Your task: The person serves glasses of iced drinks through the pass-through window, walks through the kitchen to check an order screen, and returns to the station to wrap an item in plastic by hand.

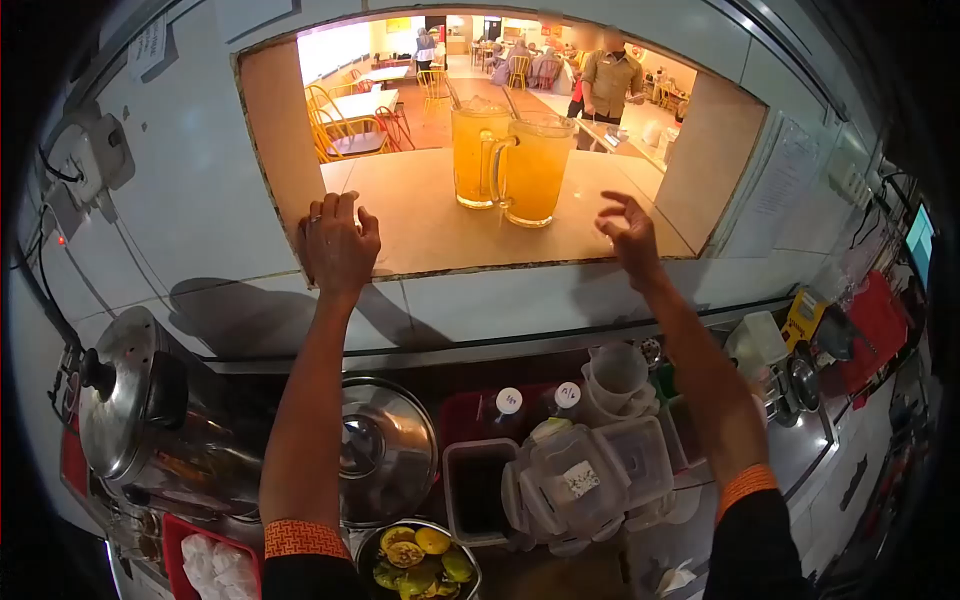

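Two glass mugs of orange drink stand close together on the ledge [420,240] of the wall opening. The front mug [537,175] partly covers the rear mug [470,150], and a thin handle or straw sticks up from each. My left hand [340,240] is at the left end of the ledge, back side up, fingers bent and slightly apart, with a ring on one finger. Nothing shows in it. To the right of the front mug, my right hand [630,235] is held with its fingers loosely curled and apart, holding nothing and not touching the mug.
Below the opening are a steel pot [140,400], a round metal lid [385,450], a bowl of cut citrus [420,560], stacked plastic containers [575,480], two white-capped bottles [509,402] and clear jugs [617,372]. Beyond the ledge a person [610,85] stands in a dining room.
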